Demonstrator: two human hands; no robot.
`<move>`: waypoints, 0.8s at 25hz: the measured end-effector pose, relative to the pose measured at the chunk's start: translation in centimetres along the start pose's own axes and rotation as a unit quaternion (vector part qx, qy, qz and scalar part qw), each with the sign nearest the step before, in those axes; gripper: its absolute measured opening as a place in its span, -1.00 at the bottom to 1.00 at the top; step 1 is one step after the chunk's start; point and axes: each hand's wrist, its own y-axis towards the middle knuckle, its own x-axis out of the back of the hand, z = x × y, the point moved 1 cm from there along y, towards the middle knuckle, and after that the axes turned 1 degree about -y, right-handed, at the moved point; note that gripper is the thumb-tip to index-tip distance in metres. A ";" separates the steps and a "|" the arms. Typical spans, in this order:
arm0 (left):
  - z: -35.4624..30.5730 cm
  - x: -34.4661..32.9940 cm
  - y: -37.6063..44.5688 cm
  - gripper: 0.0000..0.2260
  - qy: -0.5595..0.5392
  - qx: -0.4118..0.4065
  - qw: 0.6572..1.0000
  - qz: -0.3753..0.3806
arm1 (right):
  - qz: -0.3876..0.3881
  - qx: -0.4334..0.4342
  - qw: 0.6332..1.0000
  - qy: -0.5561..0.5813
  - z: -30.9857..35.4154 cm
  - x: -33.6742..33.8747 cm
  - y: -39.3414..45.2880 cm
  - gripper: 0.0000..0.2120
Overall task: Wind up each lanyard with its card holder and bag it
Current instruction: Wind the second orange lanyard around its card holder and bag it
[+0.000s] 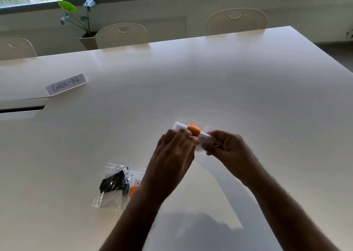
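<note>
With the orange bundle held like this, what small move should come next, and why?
Probably press the clear bag shut around the orange-wound card holder: both the left hand and right hand pinch it above the table, seemingly inside.

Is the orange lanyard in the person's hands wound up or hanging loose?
Wound up. The orange lanyard sits as a tight band around the white card holder held between both hands, with no strap trailing below.

1. I count two filled clear bags [110, 187] below-left of my left hand [172, 155].
2. One orange-wound card holder [193, 131] between both hands.
3. Three chairs [122, 35] beyond them.
4. One paper sign [65, 84].
</note>
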 end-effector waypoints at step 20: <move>1.7 -0.3 0.7 -0.67 -0.177 0.207 0.948 0.166 | 0.015 -0.022 0.994 -0.108 1.0 -0.4 -0.1 -0.80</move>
